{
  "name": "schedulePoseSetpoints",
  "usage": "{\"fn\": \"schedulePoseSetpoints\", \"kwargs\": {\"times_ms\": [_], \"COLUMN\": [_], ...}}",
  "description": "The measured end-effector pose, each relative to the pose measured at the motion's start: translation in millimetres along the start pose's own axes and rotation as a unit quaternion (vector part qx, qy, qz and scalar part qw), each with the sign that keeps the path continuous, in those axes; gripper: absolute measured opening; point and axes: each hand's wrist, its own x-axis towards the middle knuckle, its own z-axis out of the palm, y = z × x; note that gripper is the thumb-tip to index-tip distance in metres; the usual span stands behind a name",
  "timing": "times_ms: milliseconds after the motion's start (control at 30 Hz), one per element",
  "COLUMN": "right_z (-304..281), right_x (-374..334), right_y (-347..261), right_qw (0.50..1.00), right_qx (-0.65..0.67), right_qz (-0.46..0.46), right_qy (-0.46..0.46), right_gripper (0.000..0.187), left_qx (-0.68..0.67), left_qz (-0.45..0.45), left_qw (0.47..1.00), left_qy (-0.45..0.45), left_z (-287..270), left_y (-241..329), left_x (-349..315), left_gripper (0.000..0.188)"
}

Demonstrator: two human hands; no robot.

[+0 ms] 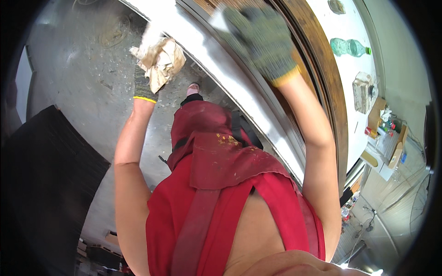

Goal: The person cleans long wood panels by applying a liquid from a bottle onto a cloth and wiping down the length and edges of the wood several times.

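My left hand, in a dark grey-green knit glove with a yellow cuff, is closed around a crumpled cream rag. The rag hangs over the fingers, beside the near white edge of the work surface. My right hand wears a matching glove and lies over a long wooden piece with dark grooved strips. A small pale block or pad shows at its fingertips, gripped by them. Motion blurs this hand, and I cannot make out the pad's exact kind.
On the white surface at right lie a green plastic bottle, a whitish stained container and a small jar. Farther right stands an open cardboard box with odds and ends. A black sheet-like panel stands at left on the grey floor.
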Motion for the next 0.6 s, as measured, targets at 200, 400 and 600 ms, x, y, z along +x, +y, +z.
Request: {"fn": "schedulePoseSetpoints", "kwargs": {"times_ms": [200,400,600], "right_z": [16.3,-48.3,-108.0], "right_x": [18.5,-181.6,-354.5], "right_y": [-17.4,-0.2,-16.6], "right_qw": [0.999,0.997,0.981], "right_qx": [0.043,0.040,0.007], "right_qz": [-0.032,0.058,0.186], "right_qy": [0.003,0.023,-0.059], "right_gripper": [0.042,0.048,0.054], "left_qx": [0.728,0.907,0.929], "left_qz": [0.183,0.186,0.185], "left_qw": [0.660,0.377,0.315], "left_qy": [0.040,0.028,0.053], "left_z": [-46.2,11.3,32.2], "left_y": [-48.6,-64.4,-89.0], "left_x": [-42.1,-60.5,-83.8], "left_gripper": [0.048,0.057,0.057]}}
